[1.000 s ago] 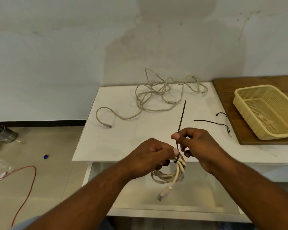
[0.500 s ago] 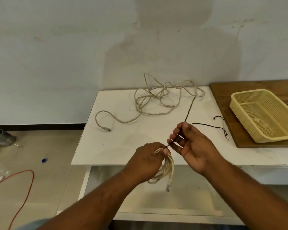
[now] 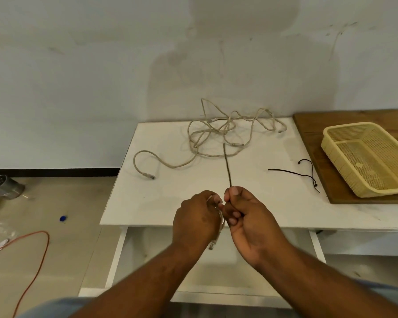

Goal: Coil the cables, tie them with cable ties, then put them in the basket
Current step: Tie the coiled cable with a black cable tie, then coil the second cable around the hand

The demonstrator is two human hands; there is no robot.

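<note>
Head view: nearest the camera, two bare forearms are seen reaching forward, both cut off at the lower edge. The left hand (image 3: 197, 218) is curled round a coiled cable (image 3: 220, 222), most of which is hidden behind the fingers; only a few pale loops and one dangling connector (blurred) are seen between the two hands. The right hand (image 3: 248, 223) is closed, with one black cable tie (image 3: 227, 167) pinched between thumb and forefinger and its other fingers folded in. The tie's tail is pointed up and away, while its lower end is hidden where the hands meet, so it cannot be told whether the coil is encircled. Both hands are held above the near edge of a white table (image 3: 161, 203). Farther on, two spare ties (image 3: 292, 173) are laid crossing each other near the table's right side. Beyond, loose cables (image 3: 216, 136) are tangled by the wall; four connector ends are visible, but the cables cannot be counted surely. One yellow basket (image 3: 352, 128) is set on a wooden board (image 3: 308, 134) at right, partly cut off.
</note>
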